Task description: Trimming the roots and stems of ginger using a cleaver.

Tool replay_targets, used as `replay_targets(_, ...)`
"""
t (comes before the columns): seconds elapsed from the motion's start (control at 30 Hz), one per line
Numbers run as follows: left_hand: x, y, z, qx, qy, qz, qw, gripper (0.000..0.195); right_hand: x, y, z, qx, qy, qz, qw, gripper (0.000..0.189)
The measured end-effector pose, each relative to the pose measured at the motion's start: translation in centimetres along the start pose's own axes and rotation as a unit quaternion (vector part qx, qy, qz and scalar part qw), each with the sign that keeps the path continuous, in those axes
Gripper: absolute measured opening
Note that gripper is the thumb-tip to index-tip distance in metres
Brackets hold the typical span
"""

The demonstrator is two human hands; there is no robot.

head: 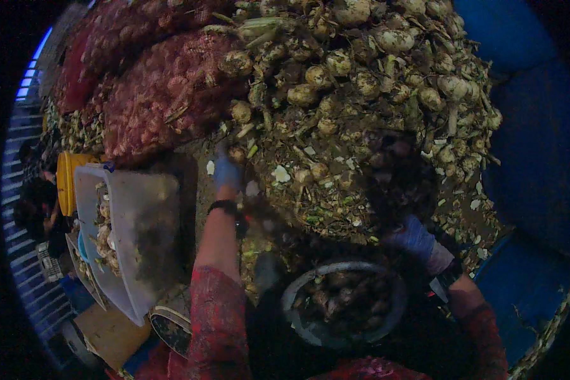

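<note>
My left hand [227, 172] wears a blue glove and reaches to the front edge of a heap of soil-covered garlic bulbs [318, 78]. A brownish bulb [236, 153] lies right at its fingers; whether they grip it is too blurred to tell. My right hand [414, 238], also in a blue glove, is low on the right, over dark ground beside the trimmings. Its fingers are lost in shadow. By the right wrist shows a pale metal piece [439, 289], perhaps a blade. Between my arms stands a round grey-rimmed bucket [300, 280] with dark clumps inside.
Red mesh sacks [171, 90] full of bulbs lie at upper left. A translucent plastic bin [156, 199] with bulbs stands left of my arm, near a yellow bucket [66, 183]. Blue sheeting [532, 156] borders the right. Another person [40, 204] is at far left.
</note>
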State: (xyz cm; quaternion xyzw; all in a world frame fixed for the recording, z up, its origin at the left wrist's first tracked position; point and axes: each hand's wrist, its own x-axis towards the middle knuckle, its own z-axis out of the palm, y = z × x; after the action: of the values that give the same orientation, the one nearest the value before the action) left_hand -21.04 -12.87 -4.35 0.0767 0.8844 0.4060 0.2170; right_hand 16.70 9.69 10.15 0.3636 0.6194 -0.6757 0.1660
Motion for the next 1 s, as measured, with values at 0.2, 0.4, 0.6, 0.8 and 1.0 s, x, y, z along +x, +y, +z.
replay_targets(0.2, -9.5, 3.2, 0.3, -0.257, -0.15, -0.003, 0.955, 0.056, 0.5, 2.9, 0.6, -0.162, 0.039, -0.107, 0.98, 0.038)
replay_targets(0.4, -17.0, 6.9, 0.4, -0.2, -0.327, 0.035, 0.923, 0.042, -1.0, -1.0, 3.3, -0.31, 0.072, -0.29, 0.902, 0.03)
replay_targets(0.6, -22.6, 11.6, 2.4, -0.508, -0.395, -0.123, 0.756, 0.031, -3.2, -3.5, 3.5, -0.384, 0.068, -0.323, 0.862, 0.038)
replay_targets(0.8, -25.1, 11.7, 3.6, -0.372, -0.392, -0.108, 0.835, 0.024, -4.4, -3.1, 3.6, -0.417, 0.014, -0.272, 0.867, 0.04)
replay_targets(1.0, -25.4, 9.6, 3.0, -0.314, -0.457, -0.003, 0.832, 0.022, -4.1, -1.7, 4.0, -0.445, 0.002, -0.261, 0.857, 0.03)
